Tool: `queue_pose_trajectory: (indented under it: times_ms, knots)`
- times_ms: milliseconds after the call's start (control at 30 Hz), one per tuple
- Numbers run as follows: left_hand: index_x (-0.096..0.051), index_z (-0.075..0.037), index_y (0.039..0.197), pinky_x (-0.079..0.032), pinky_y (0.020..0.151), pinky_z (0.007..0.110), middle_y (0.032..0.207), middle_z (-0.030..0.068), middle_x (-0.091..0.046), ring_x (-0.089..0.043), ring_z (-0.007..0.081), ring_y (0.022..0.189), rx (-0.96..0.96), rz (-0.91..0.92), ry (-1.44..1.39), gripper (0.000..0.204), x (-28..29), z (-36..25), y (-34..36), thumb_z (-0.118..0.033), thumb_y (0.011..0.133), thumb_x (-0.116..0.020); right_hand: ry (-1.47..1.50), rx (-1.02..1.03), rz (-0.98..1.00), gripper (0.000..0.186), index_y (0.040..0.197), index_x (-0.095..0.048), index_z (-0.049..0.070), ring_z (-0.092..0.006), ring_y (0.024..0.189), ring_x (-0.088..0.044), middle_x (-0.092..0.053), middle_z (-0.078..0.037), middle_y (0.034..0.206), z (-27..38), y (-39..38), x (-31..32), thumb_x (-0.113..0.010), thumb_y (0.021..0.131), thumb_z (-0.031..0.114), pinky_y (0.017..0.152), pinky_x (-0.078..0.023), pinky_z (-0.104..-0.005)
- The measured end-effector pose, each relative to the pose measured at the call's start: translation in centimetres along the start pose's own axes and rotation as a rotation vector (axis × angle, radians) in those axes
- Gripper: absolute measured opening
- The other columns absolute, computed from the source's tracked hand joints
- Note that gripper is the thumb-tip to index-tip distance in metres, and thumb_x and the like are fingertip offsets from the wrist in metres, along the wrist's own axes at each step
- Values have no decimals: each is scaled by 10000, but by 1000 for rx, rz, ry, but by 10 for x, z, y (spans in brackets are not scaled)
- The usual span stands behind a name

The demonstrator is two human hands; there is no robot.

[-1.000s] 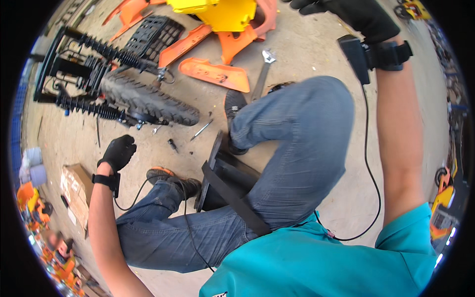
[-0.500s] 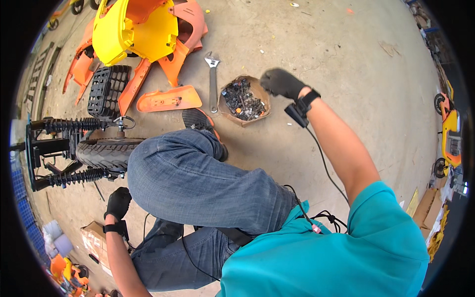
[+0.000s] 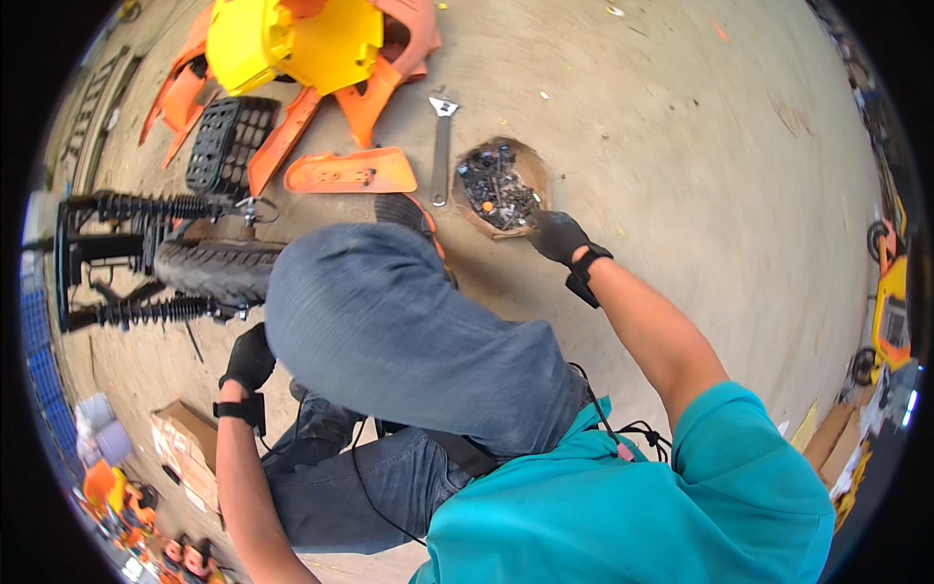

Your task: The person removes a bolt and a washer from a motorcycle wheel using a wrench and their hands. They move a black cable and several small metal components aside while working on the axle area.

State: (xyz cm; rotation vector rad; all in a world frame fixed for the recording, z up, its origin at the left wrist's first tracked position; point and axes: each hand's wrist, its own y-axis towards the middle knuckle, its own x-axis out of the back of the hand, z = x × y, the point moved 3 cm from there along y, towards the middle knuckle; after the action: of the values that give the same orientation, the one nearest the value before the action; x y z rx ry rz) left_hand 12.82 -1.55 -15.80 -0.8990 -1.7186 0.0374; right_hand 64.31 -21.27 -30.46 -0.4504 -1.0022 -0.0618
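Observation:
My right hand [image 3: 559, 237], in a dark glove, is at the near right rim of an open cardboard box [image 3: 533, 175]. Small dark parts and bits of hardware [image 3: 494, 183] fill the box. Motion smears the fingers of that hand, so their grip does not show. My left hand [image 3: 250, 358], gloved in black, is closed beside my raised knee, just below a wheel with a black tyre [image 3: 216, 269]. Whatever its curled fingers may hold is hidden. Left of the box lies an adjustable wrench [image 3: 442, 151] with a dark handle.
Yellow and orange body panels [image 3: 321, 44] are piled beyond a black plastic crate [image 3: 229, 146]. A loose orange panel [image 3: 350, 172] lies near my shoe. Black spring shock absorbers [image 3: 156, 206] flank the wheel. A cardboard carton [image 3: 185, 448] stands at lower left.
My right hand has come down and toward me, from beside the box's upper right to its near rim. My left hand has shifted slightly up and right. The view has moved a little.

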Motion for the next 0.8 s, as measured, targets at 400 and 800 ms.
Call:
queue_pose_trajectory:
  times_ms: [400, 800]
  knots:
    - [-648, 2, 851, -489, 753, 451, 890, 242, -628, -607, 396, 855, 318, -52, 64, 291, -37, 81, 3, -251, 747, -549, 62, 288, 120, 293, 1102, -566, 41, -241, 803, -594, -627, -119, 866, 26, 21, -1, -528, 880, 228, 700, -484, -342]
    - [-698, -47, 925, -508, 767, 352, 982, 151, -661, -633, 309, 910, 300, 389, 146, 235, -182, 88, 13, -146, 807, -521, 239, 87, 256, 339, 1208, -526, 27, -90, 691, -519, -575, -30, 822, 192, 118, 190, -499, 939, 230, 639, -438, -202]
